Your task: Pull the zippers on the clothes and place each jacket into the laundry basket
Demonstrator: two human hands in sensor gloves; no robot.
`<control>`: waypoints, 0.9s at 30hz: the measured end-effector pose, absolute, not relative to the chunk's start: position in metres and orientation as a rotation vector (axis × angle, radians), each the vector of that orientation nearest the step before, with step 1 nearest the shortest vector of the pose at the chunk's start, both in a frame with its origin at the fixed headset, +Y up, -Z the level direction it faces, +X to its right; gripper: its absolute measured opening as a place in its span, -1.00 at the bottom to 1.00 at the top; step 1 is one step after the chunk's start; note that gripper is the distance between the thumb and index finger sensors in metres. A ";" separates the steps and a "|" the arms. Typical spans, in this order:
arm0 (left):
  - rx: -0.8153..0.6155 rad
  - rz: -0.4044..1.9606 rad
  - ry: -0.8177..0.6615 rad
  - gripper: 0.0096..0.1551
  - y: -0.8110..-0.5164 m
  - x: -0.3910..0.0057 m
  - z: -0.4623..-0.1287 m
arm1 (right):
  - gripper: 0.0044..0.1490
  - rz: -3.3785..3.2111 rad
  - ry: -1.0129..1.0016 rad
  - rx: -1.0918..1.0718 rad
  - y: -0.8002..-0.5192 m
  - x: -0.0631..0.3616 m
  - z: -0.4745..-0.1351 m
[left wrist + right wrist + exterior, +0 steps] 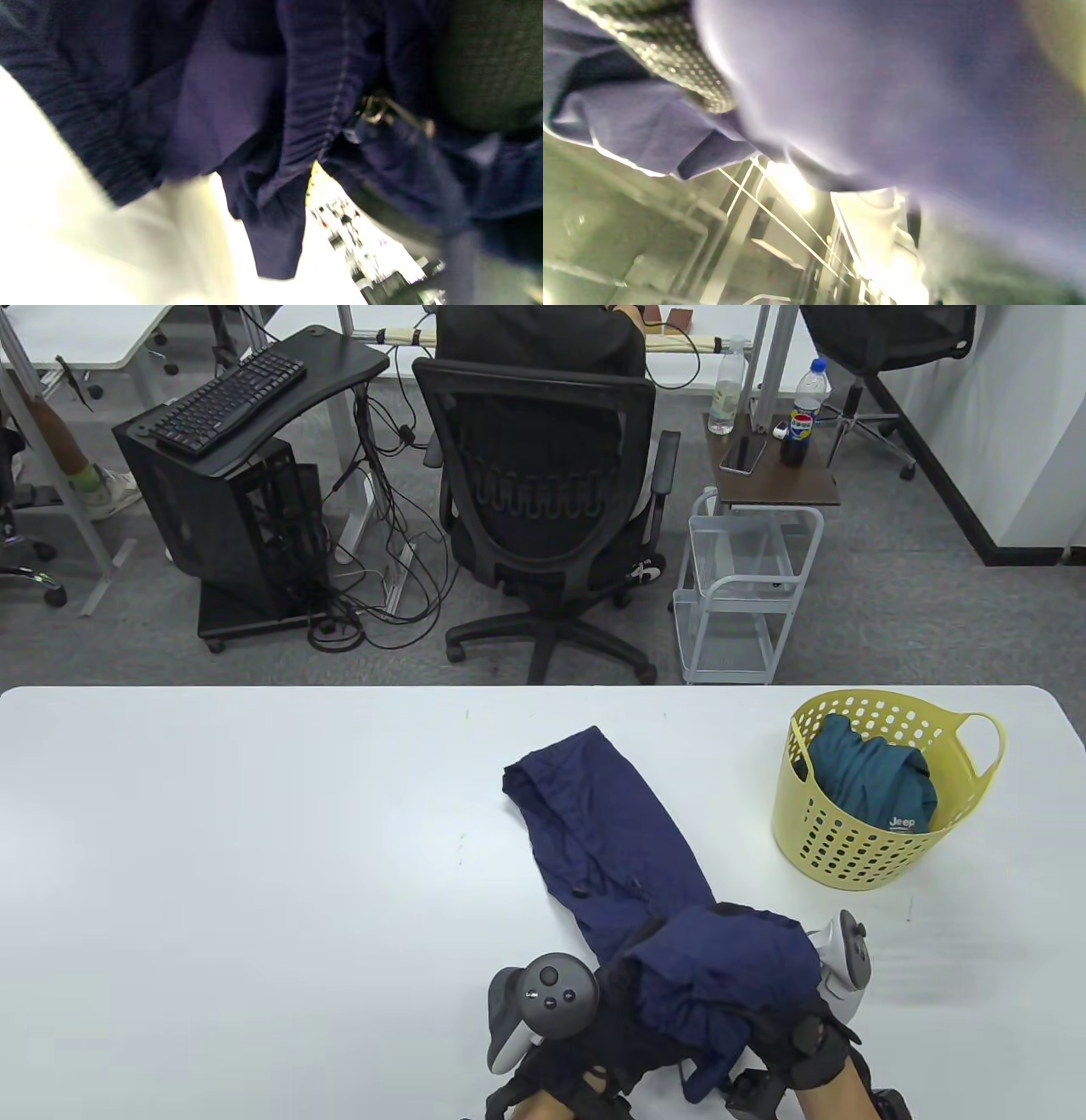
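The navy jacket (628, 848) is thin, crinkled fabric, one long part lying flat across the white table (237, 848), the near end bunched and lifted between both hands. A metal zipper pull (375, 111) shows in the left wrist view. The left hand (585, 1027) and right hand (806, 1027) are buried in the folds; their grasp cannot be told. One yellow perforated plastic basket (857, 848) stands right, holding one teal jacket (874, 780).

Grey carpet floor (891, 619), black office chair (543, 517), keyboard (229, 400) on black desk, white wire cart (738, 594).
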State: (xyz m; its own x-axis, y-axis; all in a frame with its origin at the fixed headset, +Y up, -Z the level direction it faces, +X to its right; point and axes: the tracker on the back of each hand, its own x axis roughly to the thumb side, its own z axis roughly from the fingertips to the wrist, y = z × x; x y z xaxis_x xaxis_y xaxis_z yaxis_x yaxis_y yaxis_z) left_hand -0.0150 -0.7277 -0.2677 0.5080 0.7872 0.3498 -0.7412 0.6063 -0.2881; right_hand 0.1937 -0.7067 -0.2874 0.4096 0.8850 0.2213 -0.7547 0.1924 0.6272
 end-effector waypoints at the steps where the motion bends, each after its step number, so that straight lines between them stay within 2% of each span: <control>1: -0.106 0.930 -0.472 0.23 -0.727 -0.016 -0.268 | -0.20 1.166 0.211 0.754 -0.705 0.193 -0.286; 5: -0.070 1.022 -0.436 -0.01 -0.722 -0.029 -0.269 | -0.11 1.221 0.222 0.793 -0.698 0.191 -0.283; 9: 0.071 1.054 -0.423 -0.24 -0.708 -0.055 -0.269 | -0.01 1.304 0.305 0.865 -0.694 0.200 -0.284; 12: 0.189 0.999 -0.460 -0.34 -0.695 -0.075 -0.267 | -0.09 1.379 0.398 0.865 -0.699 0.213 -0.290; 15: 0.288 0.861 -0.505 -0.37 -0.684 -0.087 -0.262 | -0.23 1.409 0.271 0.653 -0.706 0.227 -0.296; 17: 0.321 0.812 -0.529 -0.38 -0.680 -0.087 -0.258 | -0.36 1.416 0.213 0.592 -0.709 0.228 -0.297; 18: 0.341 0.767 -0.549 -0.39 -0.678 -0.083 -0.254 | -0.27 1.416 0.226 0.603 -0.710 0.224 -0.296; 21: 0.411 0.579 -0.590 -0.39 -0.673 -0.064 -0.242 | 0.26 1.498 0.383 0.728 -0.712 0.203 -0.291; 23: 0.461 0.475 -0.627 -0.38 -0.670 -0.050 -0.232 | 0.53 1.697 0.517 0.823 -0.717 0.189 -0.288; 25: 0.551 0.444 -0.663 -0.33 -0.668 -0.041 -0.223 | 0.65 1.805 0.613 0.864 -0.726 0.178 -0.287; 27: 0.606 0.412 -0.633 -0.21 -0.667 -0.037 -0.217 | 0.69 1.776 0.645 0.855 -0.731 0.167 -0.283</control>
